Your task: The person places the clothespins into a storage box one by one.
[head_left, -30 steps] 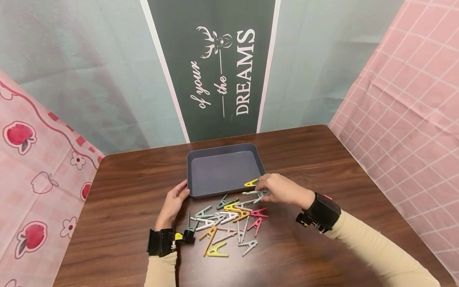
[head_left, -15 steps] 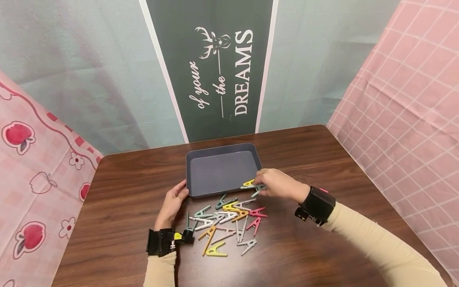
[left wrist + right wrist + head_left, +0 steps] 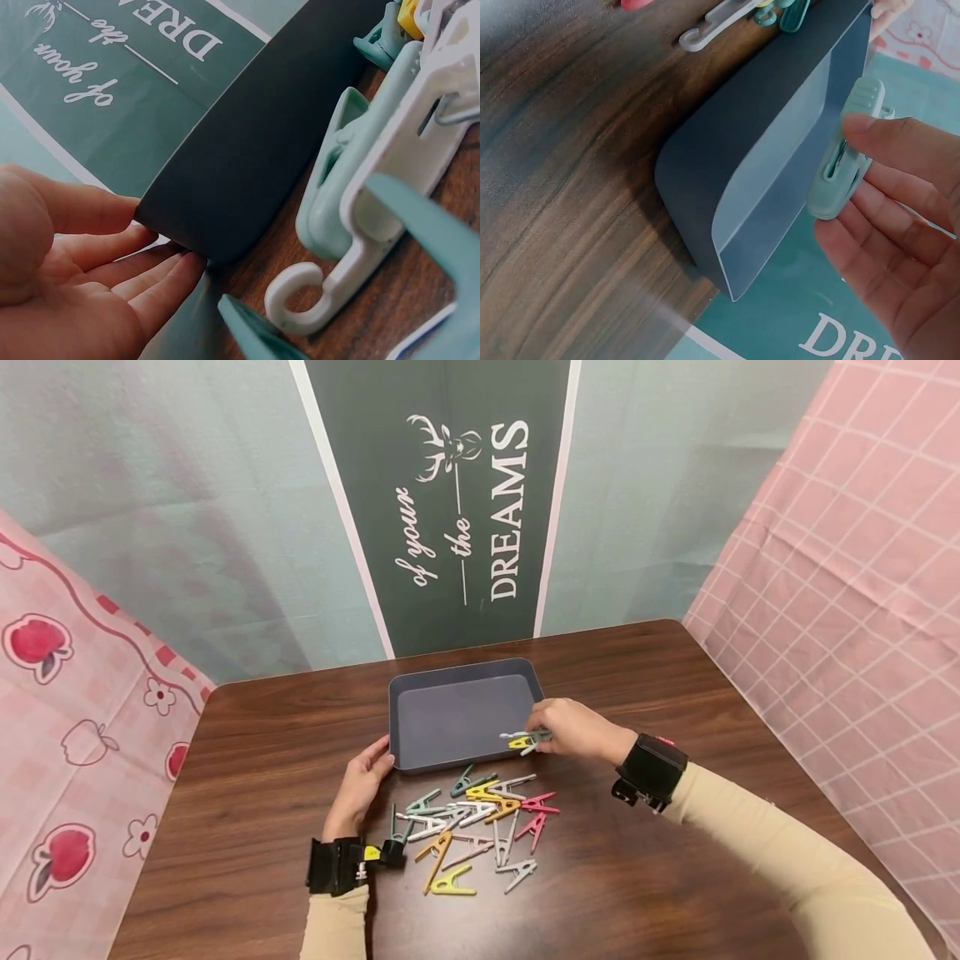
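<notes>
My right hand [image 3: 573,727] pinches a pale green clothespin [image 3: 847,150] between thumb and fingers, over the near right corner of a grey rectangular tray [image 3: 450,718]. A yellow clothespin [image 3: 517,743] shows just under it, inside that corner of the tray. My left hand [image 3: 362,783] holds the tray's near left corner; in the left wrist view the thumb is at the upper edge and the fingertips lie along the lower edge. Loose clothespins in several colours lie on the table before the tray, among them a white one [image 3: 397,172] and a dark green one [image 3: 465,783].
The brown wooden table [image 3: 637,860] carries the tray and the clothespin pile. Nearest the front lie a yellow-green clothespin [image 3: 453,882] and a grey one [image 3: 517,872]; two red ones, including one [image 3: 536,832], are at the right. A printed curtain [image 3: 457,527] hangs behind.
My right hand has moved left and away from me, carrying the pale green clothespin from in front of the tray to over its near right corner. My left hand stays at the tray.
</notes>
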Demonstrator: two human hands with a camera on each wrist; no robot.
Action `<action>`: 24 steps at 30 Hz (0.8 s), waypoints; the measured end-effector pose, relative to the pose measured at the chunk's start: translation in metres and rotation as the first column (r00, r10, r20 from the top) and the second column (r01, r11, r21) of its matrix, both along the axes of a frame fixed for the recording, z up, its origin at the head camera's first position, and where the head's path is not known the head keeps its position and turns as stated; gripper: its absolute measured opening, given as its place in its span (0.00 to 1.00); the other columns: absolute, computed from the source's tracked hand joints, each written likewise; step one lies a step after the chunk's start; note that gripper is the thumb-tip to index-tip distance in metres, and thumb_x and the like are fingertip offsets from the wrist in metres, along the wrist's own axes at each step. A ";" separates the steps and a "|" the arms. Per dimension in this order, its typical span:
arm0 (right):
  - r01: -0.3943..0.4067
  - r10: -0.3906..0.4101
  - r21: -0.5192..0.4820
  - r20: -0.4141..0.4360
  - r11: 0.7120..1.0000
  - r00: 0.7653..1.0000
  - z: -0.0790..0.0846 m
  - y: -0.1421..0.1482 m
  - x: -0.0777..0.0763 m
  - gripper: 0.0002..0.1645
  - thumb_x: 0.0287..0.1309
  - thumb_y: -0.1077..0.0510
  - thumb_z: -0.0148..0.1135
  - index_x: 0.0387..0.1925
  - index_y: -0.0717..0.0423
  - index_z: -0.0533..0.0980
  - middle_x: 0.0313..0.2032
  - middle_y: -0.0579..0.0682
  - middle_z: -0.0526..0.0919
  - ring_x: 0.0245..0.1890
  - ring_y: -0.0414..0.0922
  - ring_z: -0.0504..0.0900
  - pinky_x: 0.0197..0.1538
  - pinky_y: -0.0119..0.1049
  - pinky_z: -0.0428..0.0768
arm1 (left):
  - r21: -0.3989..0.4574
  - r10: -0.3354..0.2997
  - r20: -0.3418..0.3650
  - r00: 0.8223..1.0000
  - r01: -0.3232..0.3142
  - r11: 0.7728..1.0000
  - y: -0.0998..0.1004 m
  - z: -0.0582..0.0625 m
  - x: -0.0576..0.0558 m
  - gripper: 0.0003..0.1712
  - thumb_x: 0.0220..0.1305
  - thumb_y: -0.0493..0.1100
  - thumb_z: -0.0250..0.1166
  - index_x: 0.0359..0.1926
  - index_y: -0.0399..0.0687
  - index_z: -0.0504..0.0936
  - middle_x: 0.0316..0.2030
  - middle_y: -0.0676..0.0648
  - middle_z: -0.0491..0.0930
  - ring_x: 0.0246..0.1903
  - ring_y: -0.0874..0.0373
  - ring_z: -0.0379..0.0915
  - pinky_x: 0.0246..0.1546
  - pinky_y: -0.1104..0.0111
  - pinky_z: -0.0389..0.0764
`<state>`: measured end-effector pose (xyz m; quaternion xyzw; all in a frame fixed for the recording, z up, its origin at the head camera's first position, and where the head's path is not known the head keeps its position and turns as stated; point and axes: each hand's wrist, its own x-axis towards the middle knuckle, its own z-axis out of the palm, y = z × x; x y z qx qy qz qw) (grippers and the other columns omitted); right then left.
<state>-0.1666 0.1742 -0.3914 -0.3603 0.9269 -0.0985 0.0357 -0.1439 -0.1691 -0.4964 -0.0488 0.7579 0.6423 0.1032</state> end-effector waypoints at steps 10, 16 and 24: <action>0.057 -0.058 -0.067 -0.022 0.996 0.998 0.001 0.001 -0.014 0.13 0.50 0.60 0.72 0.40 0.58 0.84 0.37 0.52 0.86 0.37 0.44 0.83 0.40 0.37 0.82 | 0.005 -0.001 -0.011 1.000 0.001 1.000 0.001 0.002 -0.002 0.28 0.72 0.33 0.49 0.70 0.34 0.60 0.69 0.33 0.63 0.69 0.44 0.60 0.45 0.94 0.65; 0.056 -0.056 -0.077 0.006 0.995 0.998 -0.003 -0.001 -0.022 0.13 0.51 0.61 0.70 0.41 0.60 0.84 0.38 0.53 0.86 0.38 0.45 0.83 0.41 0.38 0.83 | -0.001 0.008 -0.013 1.000 -0.008 1.000 0.001 0.001 -0.003 0.27 0.71 0.32 0.49 0.70 0.34 0.61 0.68 0.33 0.64 0.68 0.44 0.61 0.45 0.94 0.65; 0.064 -0.063 -0.053 0.018 0.997 0.998 -0.014 -0.004 -0.032 0.14 0.51 0.60 0.71 0.41 0.60 0.84 0.36 0.53 0.85 0.36 0.45 0.82 0.41 0.39 0.82 | 0.011 0.011 -0.010 1.000 -0.011 1.000 0.002 -0.001 -0.002 0.27 0.71 0.31 0.49 0.70 0.33 0.61 0.69 0.33 0.64 0.68 0.44 0.60 0.45 0.94 0.66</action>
